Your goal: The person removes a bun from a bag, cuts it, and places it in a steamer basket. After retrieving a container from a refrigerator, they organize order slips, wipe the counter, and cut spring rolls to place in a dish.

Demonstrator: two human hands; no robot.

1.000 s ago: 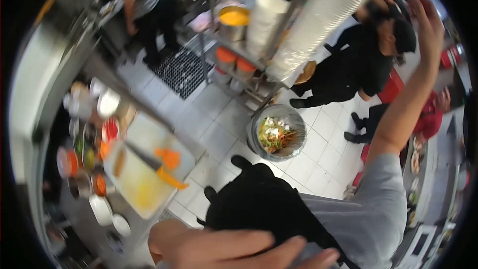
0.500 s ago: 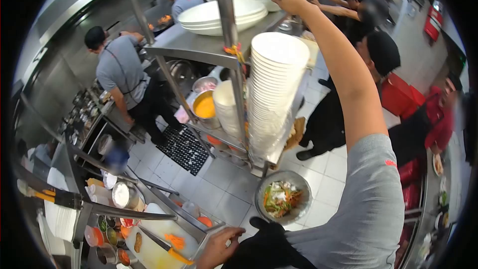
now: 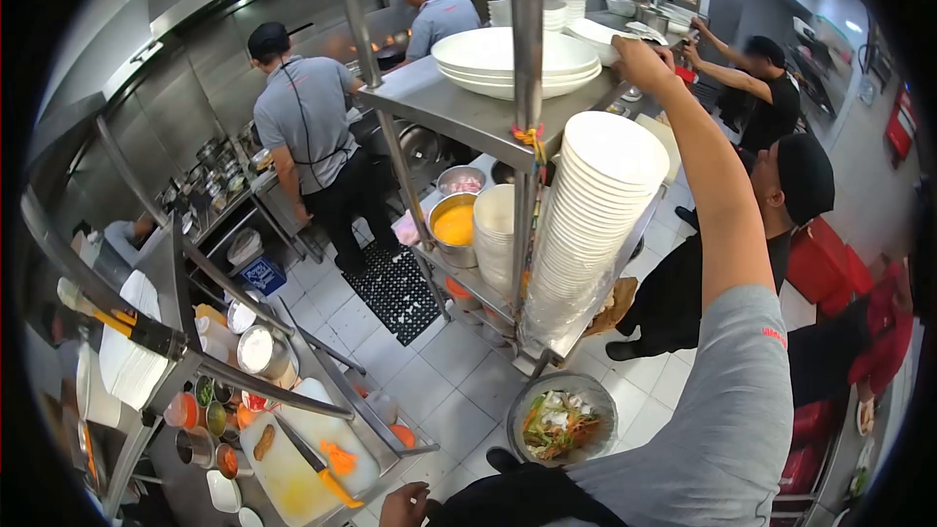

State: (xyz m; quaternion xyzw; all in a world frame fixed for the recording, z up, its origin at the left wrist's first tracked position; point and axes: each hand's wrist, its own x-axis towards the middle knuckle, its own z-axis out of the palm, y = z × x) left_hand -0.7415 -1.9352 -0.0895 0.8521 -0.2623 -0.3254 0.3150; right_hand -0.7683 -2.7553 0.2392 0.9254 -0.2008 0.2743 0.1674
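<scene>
My right hand (image 3: 639, 63) reaches up to the steel shelf (image 3: 415, 98), its fingers closed on the rim of a white bowl (image 3: 590, 36). The fingertips are partly hidden. Beside that bowl lies a stack of large white plates (image 3: 517, 51). My left hand (image 3: 402, 506) hangs low at the bottom edge, fingers loosely curled and apart, with nothing visible in it. It is nearest the cutting board (image 3: 298, 498), where a knife with an orange handle (image 3: 337, 488) and chopped orange food (image 3: 339, 459) lie.
A tall stack of white containers (image 3: 595, 224) leans by the shelf post. On the floor stands a bin of food scraps (image 3: 561, 425). A person in black (image 3: 673, 273) stands close on the right; cooks in grey (image 3: 307, 127) work at the left. A black mat (image 3: 390, 293) covers some tiles.
The view has turned, so the shelf and people appear farther right and lower. My right hand stays at the white bowl. Less of my left hand shows at the bottom edge.
</scene>
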